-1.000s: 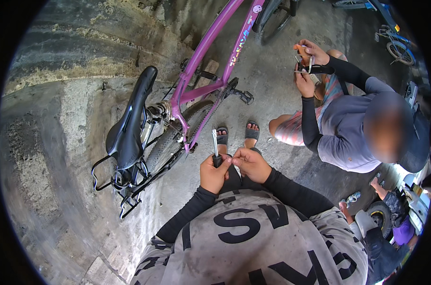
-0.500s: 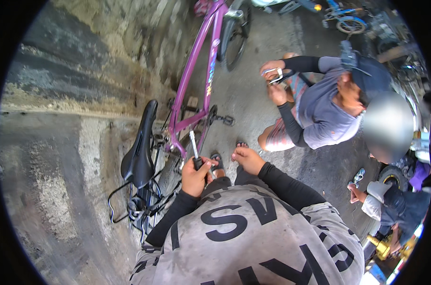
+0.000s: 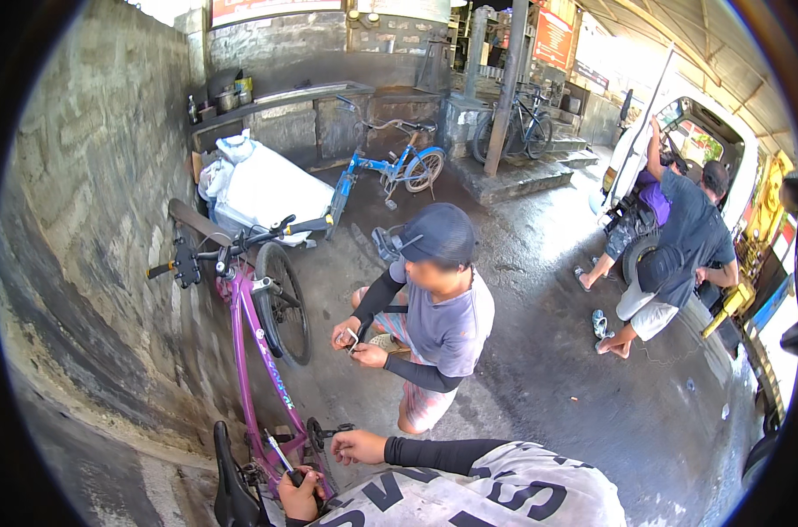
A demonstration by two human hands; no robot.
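My left hand (image 3: pixel 299 495) is closed round the black handle of a hand tool with a silver shaft (image 3: pixel 279 451); its exact kind is unclear. The shaft points up and away, over the rear of a purple bicycle frame (image 3: pixel 248 362). Just left of that hand is a black saddle (image 3: pixel 232 492). My right hand (image 3: pixel 359 446) hovers near the crank and pedal (image 3: pixel 336 430), fingers curled; whether anything small is inside cannot be seen. Across from me, a crouching co-worker (image 3: pixel 443 307) in a dark cap holds a small silver part (image 3: pixel 352 341) in both hands.
The bicycle stands along a concrete wall (image 3: pixel 91 220) on my left. Beyond its handlebar (image 3: pixel 257 235) lie a large white box-like thing (image 3: pixel 272 189) and a blue bicycle (image 3: pixel 390 165). At the right, two people are by a white vehicle (image 3: pixel 737 132), near a tyre (image 3: pixel 638 255).
The view has swung up and right, showing more of the workshop. My left hand still grips the tool, and my right hand is still curled. The co-worker still handles the silver part.
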